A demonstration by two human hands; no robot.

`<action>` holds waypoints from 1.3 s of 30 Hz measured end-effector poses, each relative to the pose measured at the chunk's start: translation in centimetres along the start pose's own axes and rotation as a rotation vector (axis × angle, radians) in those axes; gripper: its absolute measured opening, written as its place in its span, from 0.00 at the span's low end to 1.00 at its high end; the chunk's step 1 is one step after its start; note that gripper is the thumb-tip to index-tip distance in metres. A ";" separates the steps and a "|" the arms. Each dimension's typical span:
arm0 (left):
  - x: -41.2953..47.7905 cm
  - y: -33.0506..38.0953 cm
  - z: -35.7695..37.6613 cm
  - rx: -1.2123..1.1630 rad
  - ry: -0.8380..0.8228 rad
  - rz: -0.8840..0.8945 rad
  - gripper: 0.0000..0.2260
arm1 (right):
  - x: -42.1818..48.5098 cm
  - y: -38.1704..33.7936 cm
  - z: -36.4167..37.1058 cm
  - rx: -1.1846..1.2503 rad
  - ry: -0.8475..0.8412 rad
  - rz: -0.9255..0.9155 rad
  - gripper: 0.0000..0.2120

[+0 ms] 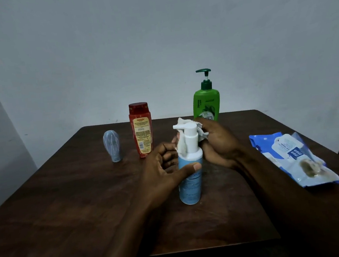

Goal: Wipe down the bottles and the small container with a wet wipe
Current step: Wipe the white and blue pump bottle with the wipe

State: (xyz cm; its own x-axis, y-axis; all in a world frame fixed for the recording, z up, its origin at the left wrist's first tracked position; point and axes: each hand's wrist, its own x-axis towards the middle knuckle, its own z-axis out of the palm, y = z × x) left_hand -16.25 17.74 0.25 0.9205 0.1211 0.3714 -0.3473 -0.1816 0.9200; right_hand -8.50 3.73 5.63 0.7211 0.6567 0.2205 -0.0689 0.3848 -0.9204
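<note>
A person at a dark wooden table [68, 198] cleans a blue pump bottle [190, 179] standing upright near its middle. The opened wipes pack [294, 158] lies to that bottle's right, handy for a refill. A green pump bottle [206, 104] stands just behind it, with a red bottle [142, 130] and small grey container [112, 146] behind-left, apparently awaiting their turn. The left hand [160, 170] clamps thumb and curled fingers round the blue bottle, likely steadying it, while the right hand [219, 144] bunches the wet wipe [181, 145] against its white pump.
</note>
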 end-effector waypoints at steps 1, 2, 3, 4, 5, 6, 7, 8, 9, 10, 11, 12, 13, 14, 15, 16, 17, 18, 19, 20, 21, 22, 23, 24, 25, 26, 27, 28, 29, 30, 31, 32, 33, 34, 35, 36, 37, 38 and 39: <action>0.0 0.0 0.1 0.003 0.003 0.005 0.26 | 0.0 -0.1 0.2 0.012 -0.029 0.015 0.16; 0.0 0.0 0.2 0.002 0.010 0.009 0.27 | 0.0 0.2 0.2 0.031 -0.035 0.016 0.19; 0.1 0.0 0.2 -0.006 0.019 0.011 0.29 | 0.0 0.6 0.3 0.057 -0.012 0.008 0.18; 0.1 -0.1 0.2 -0.012 0.026 0.013 0.30 | -0.1 1.1 0.2 0.076 0.031 -0.010 0.15; 0.0 -0.2 0.1 -0.018 0.030 0.018 0.30 | -0.3 1.7 0.3 0.101 0.066 -0.035 0.14; 0.0 -0.3 0.1 -0.016 0.029 0.027 0.30 | -0.6 2.3 0.3 0.114 0.101 -0.065 0.14; 0.0 -0.4 0.1 -0.014 0.027 0.033 0.30 | -0.9 2.9 0.3 0.089 0.139 -0.105 0.14; 0.0 -0.4 0.1 -0.010 0.026 0.038 0.30 | -1.3 3.4 0.4 0.045 0.179 -0.157 0.12; 0.0 -0.6 0.2 -0.011 0.027 0.042 0.29 | -1.6 3.7 0.4 -0.001 0.228 -0.207 0.11; -0.1 -0.6 0.2 -0.009 0.029 0.046 0.29 | -2.1 4.1 0.4 -0.041 0.283 -0.236 0.09; -0.1 -0.7 0.2 -0.005 0.038 0.052 0.29 | -2.6 4.3 0.4 -0.082 0.338 -0.252 0.08; -0.1 -0.9 0.3 0.002 0.050 0.058 0.28 | -3.2 4.4 0.5 -0.139 0.382 -0.276 0.11; -0.2 -1.0 0.3 0.009 0.061 0.064 0.28 | -3.8 4.6 0.4 -0.224 0.410 -0.319 0.12; -0.3 -1.1 0.4 0.016 0.068 0.068 0.28 | -4.4 4.9 0.3 -0.342 0.426 -0.376 0.12; -0.3 -1.1 0.4 0.021 0.071 0.072 0.28 | -4.8 5.1 0.3 -0.467 0.446 -0.443 0.12; -0.3 -1.2 0.4 0.030 0.070 0.078 0.28 | -5.1 5.4 0.1 -0.579 0.478 -0.509 0.11; -0.3 -1.2 0.5 0.040 0.066 0.085 0.28 | -5.4 5.7 0.0 -0.635 0.529 -0.549 0.10; -0.3 -1.1 0.5 0.049 0.059 0.096 0.27 | -5.4 6.0 -0.2 -0.622 0.585 -0.546 0.08; -0.2 -1.1 0.5 0.053 0.052 0.105 0.27 | -5.4 6.3 -0.2 -0.581 0.625 -0.521 0.06; -0.2 -1.2 0.5 0.056 0.045 0.112 0.26 | -5.4 6.4 -0.2 -0.531 0.634 -0.481 0.06; -0.3 -1.2 0.4 0.066 0.040 0.118 0.26 | -5.3 6.4 -0.1 -0.492 0.616 -0.431 0.07; -0.2 -1.3 0.3 0.085 0.037 0.128 0.25 | -5.1 6.1 -0.1 -0.479 0.595 -0.387 0.10; -0.2 -1.4 0.1 0.110 0.033 0.137 0.25 | -4.8 5.7 -0.1 -0.486 0.573 -0.341 0.11; -0.2 -1.5 -0.1 0.129 0.027 0.138 0.25 | -4.2 5.2 -0.5 -0.503 0.554 -0.303 0.11; -0.2 -1.6 -0.3 0.137 0.018 0.127 0.24 | -3.7 4.5 -0.5 -0.514 0.520 -0.271 0.09; -0.2 -1.6 -0.4 0.138 0.001 0.112 0.24 | -3.3 3.8 -0.4 -0.536 0.479 -0.254 0.09; -0.2 -1.5 -0.4 0.130 -0.022 0.100 0.24 | -2.9 3.3 -0.4 -0.558 0.428 -0.242 0.11; -0.3 -1.5 -0.3 0.113 -0.041 0.087 0.24 | -2.7 3.0 -0.2 -0.583 0.392 -0.227 0.12; -0.4 -1.7 -0.1 0.086 -0.044 0.080 0.25 | -2.6 2.8 -0.2 -0.599 0.378 -0.210 0.10; -0.5 -1.8 0.1 0.058 -0.030 0.077 0.26 | -2.8 2.8 -0.4 -0.604 0.380 -0.199 0.11; -0.7 -1.9 0.3 0.023 -0.005 0.077 0.26 | -3.0 2.8 -0.5 -0.597 0.392 -0.197 0.12; -0.9 -2.0 0.4 -0.008 0.017 0.075 0.25 | -3.2 2.9 -0.7 -0.586 0.405 -0.200 0.12; -1.0 -2.1 0.5 -0.022 0.026 0.072 0.24 | -3.3 2.9 -0.9 -0.579 0.408 -0.200 0.12; -1.2 -2.0 0.6 -0.014 0.024 0.072 0.21 | -3.5 3.0 -1.1 -0.576 0.397 -0.201 0.12; -1.5 -1.8 0.8 0.007 0.017 0.074 0.18 | -3.6 3.0 -1.0 -0.574 0.379 -0.203 0.13; -1.8 -1.4 1.0 0.041 0.015 0.082 0.16 | -3.6 2.9 -0.9 -0.573 0.365 -0.205 0.13; -2.1 -1.2 1.1 0.087 0.035 0.103 0.16 | -3.6 2.9 -0.9 -0.570 0.367 -0.208 0.13; -2.4 -1.1 1.3 0.154 0.070 0.132 0.17 | -3.5 2.9 -1.0 -0.566 0.373 -0.215 0.12; -2.6 -1.1 1.4 0.233 0.106 0.163 0.18 | -3.5 2.8 -1.0 -0.563 0.380 -0.222 0.11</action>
State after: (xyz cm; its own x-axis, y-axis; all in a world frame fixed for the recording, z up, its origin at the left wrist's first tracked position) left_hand -17.95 16.29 -1.92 0.8276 0.1711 0.5346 -0.4275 -0.4249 0.7979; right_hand -10.52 1.84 2.00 0.8743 0.2913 0.3882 0.3994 0.0226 -0.9165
